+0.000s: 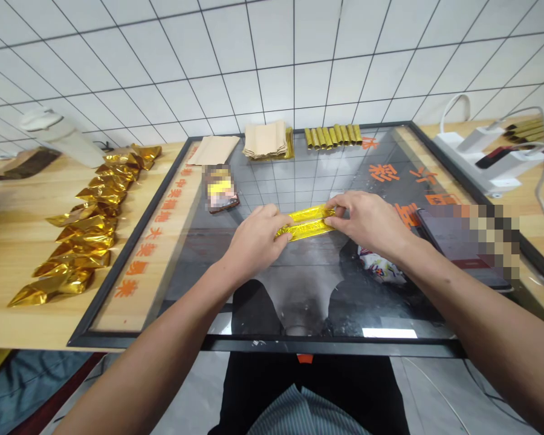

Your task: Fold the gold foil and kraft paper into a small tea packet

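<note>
A long strip of shiny gold foil paper [309,223] spans my two hands over the black-framed glass panel [272,260], its two long sides turned up like a shallow trough. My left hand [263,232] pinches its left end between thumb and fingers. At the right end, my right hand [360,219] grips it the same way. Several finished gold foil ingots [84,241] lie in a column on the wood at the left. At the panel's far edge stand a stack of brown paper sheets [266,139] and a row of small gold paper tubes [333,136].
A loose brown sheet [214,149] and a small blurred packet [220,188] lie at the back left. A dark phone-like slab [462,248] rests at the right. Beyond the frame sits a white power strip [476,160] with cables. A white bottle [63,136] stands far left against the tiled wall.
</note>
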Demonstrator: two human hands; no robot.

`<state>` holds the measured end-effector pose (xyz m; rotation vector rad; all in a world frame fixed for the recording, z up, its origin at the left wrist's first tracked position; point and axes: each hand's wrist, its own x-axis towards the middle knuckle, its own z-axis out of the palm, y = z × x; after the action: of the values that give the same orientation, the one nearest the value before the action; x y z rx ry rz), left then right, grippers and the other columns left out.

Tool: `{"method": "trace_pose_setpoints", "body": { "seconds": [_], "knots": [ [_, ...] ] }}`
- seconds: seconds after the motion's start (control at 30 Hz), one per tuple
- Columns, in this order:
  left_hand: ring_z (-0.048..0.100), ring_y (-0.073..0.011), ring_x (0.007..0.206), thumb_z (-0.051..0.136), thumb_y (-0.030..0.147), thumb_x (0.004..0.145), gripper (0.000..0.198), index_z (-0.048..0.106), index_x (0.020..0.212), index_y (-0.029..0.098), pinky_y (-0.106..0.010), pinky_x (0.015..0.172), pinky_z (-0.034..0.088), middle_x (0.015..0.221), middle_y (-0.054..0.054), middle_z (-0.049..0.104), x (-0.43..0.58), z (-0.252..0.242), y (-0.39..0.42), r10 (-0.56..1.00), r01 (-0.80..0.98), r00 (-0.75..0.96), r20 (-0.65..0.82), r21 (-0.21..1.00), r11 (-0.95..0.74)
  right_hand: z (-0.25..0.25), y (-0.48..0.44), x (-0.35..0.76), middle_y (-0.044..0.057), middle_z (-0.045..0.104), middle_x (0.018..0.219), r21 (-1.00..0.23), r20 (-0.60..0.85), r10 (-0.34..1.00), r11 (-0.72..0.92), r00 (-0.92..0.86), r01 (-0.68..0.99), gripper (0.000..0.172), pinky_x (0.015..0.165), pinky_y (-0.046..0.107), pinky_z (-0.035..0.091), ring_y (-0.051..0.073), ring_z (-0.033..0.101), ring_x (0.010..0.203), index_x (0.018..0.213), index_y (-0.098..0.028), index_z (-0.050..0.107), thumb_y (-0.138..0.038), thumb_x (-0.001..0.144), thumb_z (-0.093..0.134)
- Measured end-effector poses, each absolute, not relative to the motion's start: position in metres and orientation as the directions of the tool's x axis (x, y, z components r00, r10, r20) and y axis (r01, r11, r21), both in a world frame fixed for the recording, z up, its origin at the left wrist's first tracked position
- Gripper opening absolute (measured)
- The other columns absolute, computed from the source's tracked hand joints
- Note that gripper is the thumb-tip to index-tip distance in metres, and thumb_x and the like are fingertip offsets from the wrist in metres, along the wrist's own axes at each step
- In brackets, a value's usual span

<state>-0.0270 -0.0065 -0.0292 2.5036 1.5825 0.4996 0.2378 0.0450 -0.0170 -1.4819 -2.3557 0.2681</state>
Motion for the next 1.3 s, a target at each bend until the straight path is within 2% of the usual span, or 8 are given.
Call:
{"method": "trace_pose_setpoints", "body": {
  "seconds": [0.23, 0.33, 0.47, 0.63, 0.8, 0.97, 1.13, 1.3],
  "knots": [
    [0.06, -0.0267, 0.1, 0.055, 0.025, 0.107, 0.026, 0.08, 0.11, 0.023, -0.041, 0.085, 0.051, 0.108, -0.009, 0.065, -0.027, -0.033, -0.008, 0.863, 0.843, 0.449, 0.232, 0.211, -0.495, -0.019, 0.038, 0.235, 0.009, 0.077, 0.105, -0.247, 0.308, 0.846, 0.512, -0.435, 0.822, 0.02, 0.077, 0.043, 0.055, 0.03, 0.071, 0.096, 0.111, -0.025, 0.083, -0.029, 0.098, 0.068],
    [0.059, -0.0272, 0.1, 0.053, 0.025, 0.108, 0.028, 0.08, 0.11, 0.021, -0.042, 0.087, 0.051, 0.107, -0.01, 0.064, -0.026, -0.032, -0.009, 0.857, 0.846, 0.463, 0.226, 0.177, -0.504, -0.018, 0.034, 0.233, 0.013, 0.075, 0.12, -0.168, 0.381, 0.764, 0.611, -0.521, 0.774, 0.025, 0.092, 0.05, 0.056, 0.034, 0.069, 0.11, 0.119, -0.024, 0.082, -0.027, 0.102, 0.063],
    [0.058, -0.0274, 0.099, 0.051, 0.026, 0.109, 0.029, 0.08, 0.112, 0.02, -0.042, 0.087, 0.051, 0.108, -0.01, 0.064, -0.025, -0.031, -0.009, 0.854, 0.85, 0.475, 0.214, 0.142, -0.508, -0.014, 0.027, 0.227, 0.016, 0.068, 0.147, -0.081, 0.441, 0.663, 0.701, -0.605, 0.709, 0.031, 0.113, 0.061, 0.047, 0.039, 0.064, 0.133, 0.127, -0.023, 0.08, -0.023, 0.106, 0.058],
    [0.058, -0.0272, 0.099, 0.051, 0.027, 0.11, 0.03, 0.079, 0.116, 0.021, -0.041, 0.086, 0.051, 0.106, -0.009, 0.064, -0.025, -0.031, -0.01, 0.851, 0.851, 0.484, 0.202, 0.12, -0.512, -0.016, 0.016, 0.216, 0.016, 0.069, 0.151, -0.119, 0.323, 0.598, 0.794, -0.733, 0.596, 0.036, 0.109, 0.054, 0.056, 0.035, 0.068, 0.133, 0.138, -0.019, 0.075, -0.026, 0.112, 0.051],
    [0.059, -0.0269, 0.098, 0.051, 0.029, 0.11, 0.028, 0.078, 0.108, 0.021, -0.04, 0.082, 0.051, 0.103, -0.009, 0.065, -0.026, -0.029, -0.01, 0.86, 0.857, 0.47, 0.199, 0.129, -0.498, -0.023, 0.012, 0.212, 0.014, 0.069, 0.152, -0.082, 0.226, 0.59, 0.804, -0.775, 0.588, 0.039, 0.113, 0.053, 0.054, 0.033, 0.069, 0.134, 0.146, -0.019, 0.069, -0.031, 0.114, 0.05],
    [0.06, -0.0271, 0.101, 0.051, 0.026, 0.109, 0.025, 0.076, 0.112, 0.021, -0.04, 0.086, 0.051, 0.107, -0.01, 0.066, -0.026, -0.025, -0.011, 0.862, 0.858, 0.462, 0.208, 0.141, -0.494, -0.025, 0.012, 0.212, 0.016, 0.068, 0.153, -0.056, 0.226, 0.579, 0.811, -0.783, 0.583, 0.038, 0.111, 0.054, 0.055, 0.034, 0.07, 0.133, 0.145, -0.019, 0.069, -0.03, 0.114, 0.05],
    [0.06, -0.0276, 0.099, 0.048, 0.026, 0.11, 0.03, 0.076, 0.116, 0.02, -0.041, 0.085, 0.051, 0.109, -0.011, 0.065, -0.023, -0.022, -0.013, 0.854, 0.857, 0.501, 0.142, 0.057, -0.512, -0.024, 0.01, 0.211, 0.016, 0.067, 0.155, -0.049, 0.216, 0.587, 0.805, -0.781, 0.591, 0.041, 0.113, 0.055, 0.053, 0.034, 0.068, 0.134, 0.149, -0.016, 0.066, -0.031, 0.115, 0.048],
    [0.06, -0.0264, 0.097, 0.048, 0.027, 0.111, 0.03, 0.077, 0.111, 0.021, -0.039, 0.081, 0.051, 0.108, -0.01, 0.066, -0.023, -0.024, -0.013, 0.852, 0.86, 0.497, 0.162, 0.04, -0.509, -0.024, 0.007, 0.209, 0.018, 0.065, 0.157, -0.016, 0.199, 0.589, 0.801, -0.783, 0.599, 0.043, 0.111, 0.054, 0.054, 0.035, 0.067, 0.137, 0.15, -0.014, 0.064, -0.033, 0.115, 0.047]
  ]
}}
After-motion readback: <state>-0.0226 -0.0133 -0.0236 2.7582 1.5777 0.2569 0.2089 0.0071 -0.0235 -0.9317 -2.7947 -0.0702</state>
